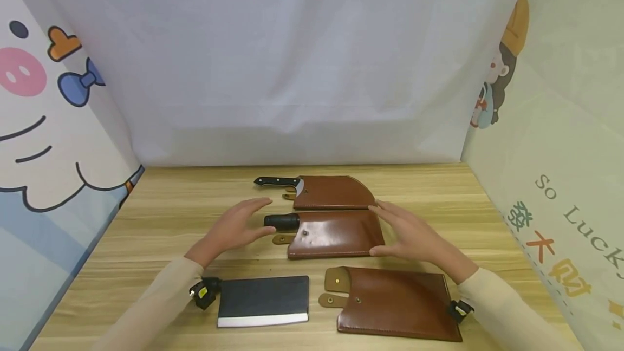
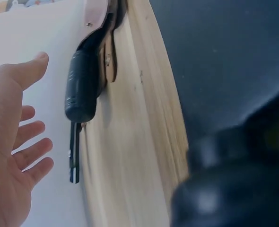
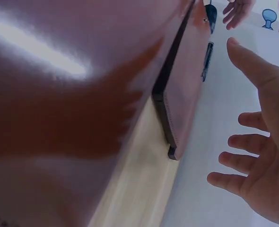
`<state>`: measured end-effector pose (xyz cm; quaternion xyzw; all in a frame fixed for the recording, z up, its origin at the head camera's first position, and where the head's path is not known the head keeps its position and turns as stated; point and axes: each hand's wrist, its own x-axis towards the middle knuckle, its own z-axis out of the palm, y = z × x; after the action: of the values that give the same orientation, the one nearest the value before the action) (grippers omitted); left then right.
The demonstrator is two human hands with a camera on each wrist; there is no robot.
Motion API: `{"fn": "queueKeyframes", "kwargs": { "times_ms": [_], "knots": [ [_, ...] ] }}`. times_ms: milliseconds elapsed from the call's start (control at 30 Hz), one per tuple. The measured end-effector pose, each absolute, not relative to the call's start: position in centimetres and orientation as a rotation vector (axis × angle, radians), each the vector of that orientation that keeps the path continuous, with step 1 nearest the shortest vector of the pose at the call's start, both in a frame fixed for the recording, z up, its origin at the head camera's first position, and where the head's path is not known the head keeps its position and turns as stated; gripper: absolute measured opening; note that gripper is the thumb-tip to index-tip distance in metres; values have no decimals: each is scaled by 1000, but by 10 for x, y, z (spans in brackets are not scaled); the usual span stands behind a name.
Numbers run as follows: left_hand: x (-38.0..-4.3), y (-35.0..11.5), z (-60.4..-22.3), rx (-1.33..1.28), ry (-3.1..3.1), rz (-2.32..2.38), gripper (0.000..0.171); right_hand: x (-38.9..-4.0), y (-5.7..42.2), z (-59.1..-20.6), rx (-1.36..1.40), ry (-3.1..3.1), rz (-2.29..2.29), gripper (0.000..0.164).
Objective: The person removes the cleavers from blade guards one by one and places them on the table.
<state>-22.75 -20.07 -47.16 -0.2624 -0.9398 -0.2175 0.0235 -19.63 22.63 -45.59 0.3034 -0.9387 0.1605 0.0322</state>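
Observation:
My left hand (image 1: 229, 232) hovers, fingers apart, by the thick black handle (image 1: 281, 222) of a cleaver in a brown leather sheath (image 1: 341, 234). Across from it, my right hand (image 1: 409, 234) is spread at the sheath's right end, thumb and fingertips close to its edge. Neither hand grips anything; the left wrist view shows a gap between the left thumb and the handle (image 2: 81, 87). Nearer me, a bare cleaver with a dark blade (image 1: 263, 298) lies below the left wrist. Under the right forearm is a larger brown sheath (image 1: 395, 302), its two strap tabs unfastened.
Behind the middle sheath lies another sheathed knife (image 1: 336, 191) with a riveted black handle (image 1: 277, 181) pointing left. The wooden table (image 1: 185, 194) meets a white cloth (image 1: 292, 69) at the back. Printed panels stand at left and right.

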Motion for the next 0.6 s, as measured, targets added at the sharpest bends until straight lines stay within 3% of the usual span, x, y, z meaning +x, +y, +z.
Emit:
{"fn": "queueKeyframes", "kwargs": {
  "times_ms": [333, 600],
  "knots": [
    [-242, -187, -487, -870, -2984, -706, 76, -220, 212, -475, 971, -3067, 507, 117],
    [-244, -180, -492, -865, -2995, -773, 69, -226, 209, -482, 1005, -3163, 542, 122]
  ]
}}
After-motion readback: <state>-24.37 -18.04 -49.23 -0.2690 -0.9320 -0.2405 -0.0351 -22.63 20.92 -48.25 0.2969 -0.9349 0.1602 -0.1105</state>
